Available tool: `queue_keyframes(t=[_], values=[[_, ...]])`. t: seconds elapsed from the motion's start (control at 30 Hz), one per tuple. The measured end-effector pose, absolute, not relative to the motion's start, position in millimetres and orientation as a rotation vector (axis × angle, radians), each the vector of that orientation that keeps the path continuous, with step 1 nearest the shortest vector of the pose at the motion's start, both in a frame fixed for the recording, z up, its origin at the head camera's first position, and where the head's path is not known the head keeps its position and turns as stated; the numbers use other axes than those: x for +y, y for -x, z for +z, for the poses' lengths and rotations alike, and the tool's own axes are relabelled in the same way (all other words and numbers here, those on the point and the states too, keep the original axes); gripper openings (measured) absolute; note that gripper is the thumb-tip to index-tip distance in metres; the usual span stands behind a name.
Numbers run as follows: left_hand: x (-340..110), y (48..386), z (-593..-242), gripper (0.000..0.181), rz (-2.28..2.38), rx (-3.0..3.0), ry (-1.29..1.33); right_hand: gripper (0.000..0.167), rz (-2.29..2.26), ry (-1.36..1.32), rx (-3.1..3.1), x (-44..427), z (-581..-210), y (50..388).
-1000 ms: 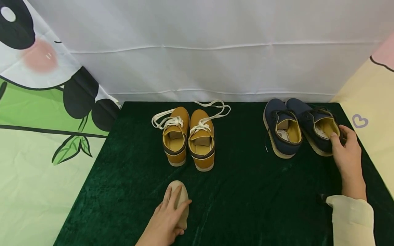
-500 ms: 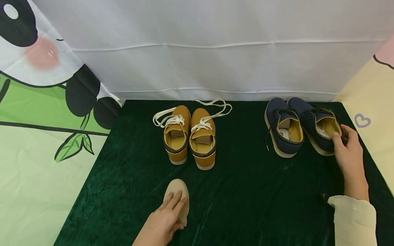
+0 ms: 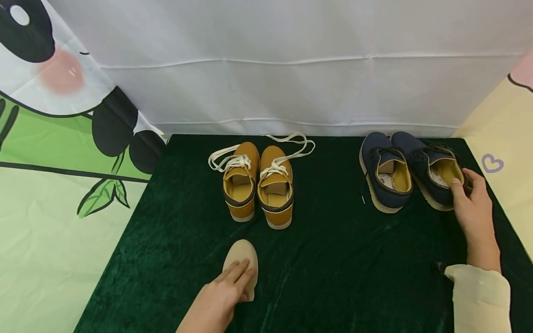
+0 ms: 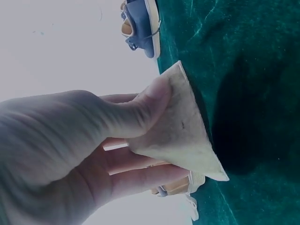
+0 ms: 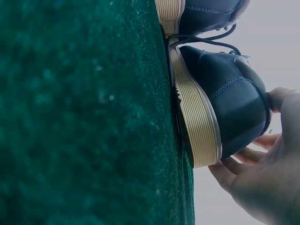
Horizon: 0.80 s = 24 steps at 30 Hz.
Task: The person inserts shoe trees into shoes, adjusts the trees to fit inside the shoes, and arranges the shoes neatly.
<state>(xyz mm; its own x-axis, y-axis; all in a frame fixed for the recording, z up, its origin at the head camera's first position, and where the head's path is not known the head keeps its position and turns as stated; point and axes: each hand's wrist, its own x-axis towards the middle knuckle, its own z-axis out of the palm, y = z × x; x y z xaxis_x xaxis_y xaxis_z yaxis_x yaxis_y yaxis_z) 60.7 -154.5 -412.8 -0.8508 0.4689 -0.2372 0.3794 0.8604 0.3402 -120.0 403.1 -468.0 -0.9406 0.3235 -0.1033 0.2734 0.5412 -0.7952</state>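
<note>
My left hand (image 3: 220,296) pinches a beige insole-shaped piece (image 3: 241,249) near the front left of the green cloth. In the left wrist view the thumb presses one face of this piece, which looks stiff and bent, with fingers behind it; the piece is raised off the cloth there. At the far right, my right hand (image 3: 476,212) grips the heel of a navy shoe (image 3: 420,180), thumb over the inner rim and fingers outside. Its ribbed cream sole (image 5: 197,122) shows in the right wrist view, the heel end lifted slightly from the cloth.
Another navy shoe (image 3: 385,194) stands close to the left of the held one, a dark lace hanging beside it. Two tan shoes (image 3: 275,217) with loose white laces (image 3: 300,143) stand side by side at the back. A white curtain (image 3: 291,92) borders the cloth (image 3: 333,268).
My left fingers have drawn back from the rounded tip of the beige piece, leaving more of it uncovered. The right hand keeps its grip on the navy shoe. The head view has shifted slightly.
</note>
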Motion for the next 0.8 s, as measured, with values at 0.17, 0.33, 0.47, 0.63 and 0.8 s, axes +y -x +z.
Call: queue_keyframes(t=[0.17, 0.33, 0.47, 0.63, 0.8], values=[[-150, -60, -415, 0.056, 0.375, 2.755, -0.701, 0.069, 1.381, 0.526, -2.708, 404, -469, 120], [-150, -60, -425, 0.051, 0.380, 2.812, -0.722, 0.069, 1.379, 0.535, -2.712, 403, -469, 120], [-149, -62, -437, 0.043, 0.405, 2.834, -0.673, 0.069, 1.377, 0.534, -2.713, 404, -469, 121], [-138, -70, -451, 0.042, 0.468, 2.880, -0.391, 0.069, 1.379, 0.540, -2.707, 404, -468, 121], [-122, -77, -457, 0.047, 0.470, 2.940, -0.128, 0.069, 1.381, 0.541, -2.714, 404, -468, 120]])
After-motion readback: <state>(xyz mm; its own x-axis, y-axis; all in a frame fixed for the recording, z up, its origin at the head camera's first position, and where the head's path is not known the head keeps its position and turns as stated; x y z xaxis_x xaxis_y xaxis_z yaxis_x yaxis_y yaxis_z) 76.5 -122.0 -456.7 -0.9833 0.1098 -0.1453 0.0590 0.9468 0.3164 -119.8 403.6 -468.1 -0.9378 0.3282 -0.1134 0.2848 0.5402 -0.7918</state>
